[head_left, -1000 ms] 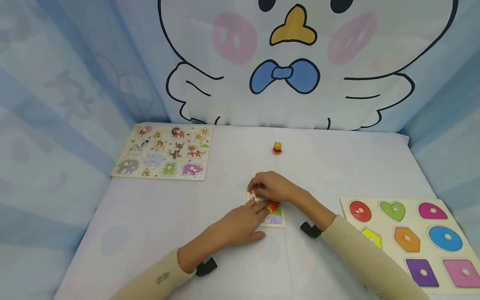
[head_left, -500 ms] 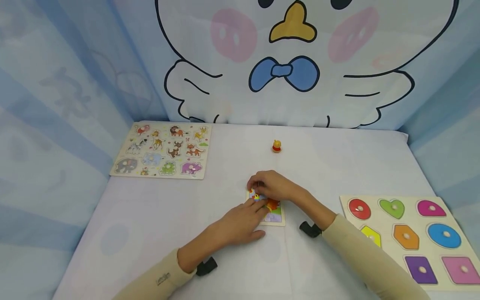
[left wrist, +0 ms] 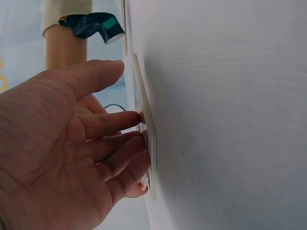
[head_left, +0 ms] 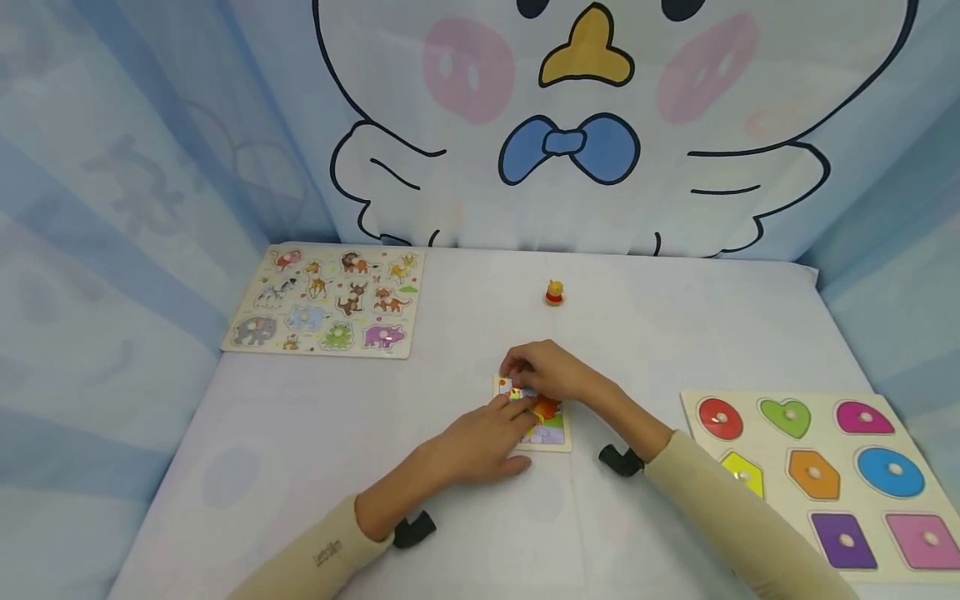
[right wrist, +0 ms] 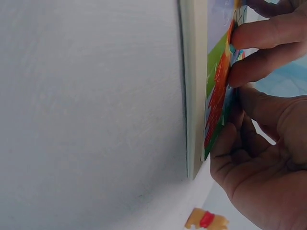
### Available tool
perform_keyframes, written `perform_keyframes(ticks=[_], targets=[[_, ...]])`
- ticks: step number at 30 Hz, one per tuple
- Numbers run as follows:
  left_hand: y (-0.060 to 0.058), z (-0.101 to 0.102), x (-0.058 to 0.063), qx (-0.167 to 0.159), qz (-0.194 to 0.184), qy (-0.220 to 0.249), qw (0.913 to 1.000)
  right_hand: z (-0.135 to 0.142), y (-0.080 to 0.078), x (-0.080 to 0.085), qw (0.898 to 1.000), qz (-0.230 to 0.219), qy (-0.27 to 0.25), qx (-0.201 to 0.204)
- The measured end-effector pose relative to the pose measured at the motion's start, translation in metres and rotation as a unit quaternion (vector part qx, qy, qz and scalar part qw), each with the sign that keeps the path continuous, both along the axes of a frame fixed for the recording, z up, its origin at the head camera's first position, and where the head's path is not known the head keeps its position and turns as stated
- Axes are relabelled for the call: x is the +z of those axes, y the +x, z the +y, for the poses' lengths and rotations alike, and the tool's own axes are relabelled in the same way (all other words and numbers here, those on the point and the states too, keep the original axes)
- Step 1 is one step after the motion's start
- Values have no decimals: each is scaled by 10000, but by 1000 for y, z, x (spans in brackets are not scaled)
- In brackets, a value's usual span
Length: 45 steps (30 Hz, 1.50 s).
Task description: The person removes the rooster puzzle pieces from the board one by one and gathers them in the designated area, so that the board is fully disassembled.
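Observation:
A small jigsaw puzzle (head_left: pixel 551 436) in a pale tray frame lies mid-table, with red, green and lilac parts of its picture showing. My left hand (head_left: pixel 476 446) rests its extended fingers on the puzzle's left and middle. In the left wrist view those fingertips touch the face of the board (left wrist: pixel 152 143), thumb held apart. Over the puzzle's far edge, my right hand (head_left: pixel 551 371) has curled fingers and thumb pinching what looks like a puzzle piece, mostly hidden by the fingers. The right wrist view has the right hand (right wrist: pixel 268 143) against the picture, close to the left fingertips.
A small bear figure (head_left: pixel 554 292) in red stands beyond the puzzle. An animal peg board (head_left: pixel 352 332) lies at the back left. To the right, a shape peg board (head_left: pixel 772 521) is partly under the right sleeve. Patterned cloth (head_left: pixel 450 200) hangs behind the table.
The right fingers have shifted slightly to the right, uncovering more of the puzzle's far left corner. The left hand stays almost in place on the puzzle.

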<state>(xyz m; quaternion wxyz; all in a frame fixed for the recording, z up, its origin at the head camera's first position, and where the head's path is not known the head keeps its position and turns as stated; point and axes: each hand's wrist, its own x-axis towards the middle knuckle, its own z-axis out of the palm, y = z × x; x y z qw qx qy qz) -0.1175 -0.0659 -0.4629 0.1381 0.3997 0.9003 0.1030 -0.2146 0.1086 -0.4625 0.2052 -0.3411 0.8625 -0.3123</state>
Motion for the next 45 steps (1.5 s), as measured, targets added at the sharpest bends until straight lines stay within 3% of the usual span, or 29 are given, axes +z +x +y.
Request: perform_keyframes(ticks=[8,17,22,26,31,36,45], targets=[[0,0,-1,164,-56,145,9997,1,2,-3,10000,-8,4,-28],[1,3,-3,25,522,-48,9986,5,3,-3,10000,-2,-2,-41],[4,3,-2,-21,618,-167,9979,9,5,-4,9997,-87,-225,-31],[3,2,-2,-112,587,-187,9980,10,7,-4,9993,-131,-344,-115],[-2,-2,0,-160,259,17,9995,11,10,-5,9987,-77,-440,-260],[-4,-7,0,-10,44,51,10000,14,10,-9,9969,-122,-575,-527],[-2,-8,1,113,402,-279,9987,42,3,-3,9795,-948,-1178,-1333]])
